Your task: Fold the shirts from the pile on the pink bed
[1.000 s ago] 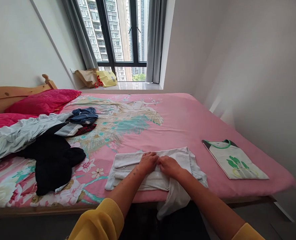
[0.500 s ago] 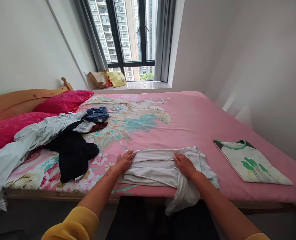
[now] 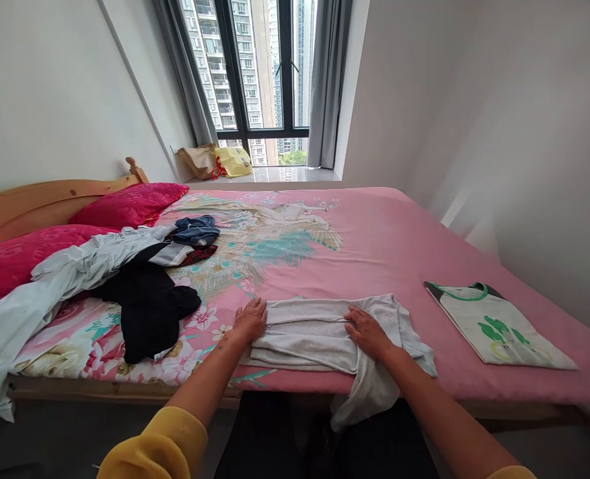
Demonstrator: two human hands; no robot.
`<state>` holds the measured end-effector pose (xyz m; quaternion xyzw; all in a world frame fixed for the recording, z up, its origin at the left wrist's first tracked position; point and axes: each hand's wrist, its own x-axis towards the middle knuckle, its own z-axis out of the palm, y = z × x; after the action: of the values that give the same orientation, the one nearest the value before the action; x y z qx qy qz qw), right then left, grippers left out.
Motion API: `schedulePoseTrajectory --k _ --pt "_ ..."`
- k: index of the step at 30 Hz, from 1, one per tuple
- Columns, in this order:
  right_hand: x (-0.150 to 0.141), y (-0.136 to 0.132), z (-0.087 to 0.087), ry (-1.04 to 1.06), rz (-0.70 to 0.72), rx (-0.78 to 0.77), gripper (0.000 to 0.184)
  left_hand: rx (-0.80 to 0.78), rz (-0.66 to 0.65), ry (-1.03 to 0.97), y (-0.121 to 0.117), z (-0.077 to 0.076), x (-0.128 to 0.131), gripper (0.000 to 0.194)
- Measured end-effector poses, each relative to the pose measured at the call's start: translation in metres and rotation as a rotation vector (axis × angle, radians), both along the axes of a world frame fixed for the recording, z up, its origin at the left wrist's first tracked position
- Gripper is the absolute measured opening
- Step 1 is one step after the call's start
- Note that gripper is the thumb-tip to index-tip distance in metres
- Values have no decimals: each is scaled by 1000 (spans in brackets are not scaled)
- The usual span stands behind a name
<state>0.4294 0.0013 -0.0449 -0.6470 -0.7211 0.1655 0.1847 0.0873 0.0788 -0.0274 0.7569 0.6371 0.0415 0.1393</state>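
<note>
A light grey garment (image 3: 309, 331) lies partly folded at the near edge of the pink bed (image 3: 374, 246), with one end hanging over the side. My left hand (image 3: 251, 319) lies flat on its left end, fingers stretched out. My right hand (image 3: 368, 330) presses flat on its right part, fingers spread. Neither hand grips anything. Yellow sleeves cover both of my forearms near the elbows.
A folded white shirt with green print (image 3: 497, 326) lies to the right on the bed. A heap of clothes lies to the left: a black garment (image 3: 145, 306), a pale blue one (image 3: 50, 279), a denim piece (image 3: 195, 229). Red pillows (image 3: 125, 203) are by the headboard. Bags (image 3: 222, 161) sit on the windowsill.
My hands, together at the middle of the grey garment a second ago, have slid apart to its two ends. The camera view has shifted to the left.
</note>
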Motion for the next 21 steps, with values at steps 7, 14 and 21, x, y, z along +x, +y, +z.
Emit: schedulePoseTrajectory --k 7,14,21 --pt "-5 -4 -7 1 -42 50 30 2 130 -38 29 14 -7 38" --pt "-4 -2 -8 0 -62 65 30 -40 129 -157 42 10 -18 22" --pt "-4 5 13 31 -51 13 37 174 144 -112 38 13 7 40"
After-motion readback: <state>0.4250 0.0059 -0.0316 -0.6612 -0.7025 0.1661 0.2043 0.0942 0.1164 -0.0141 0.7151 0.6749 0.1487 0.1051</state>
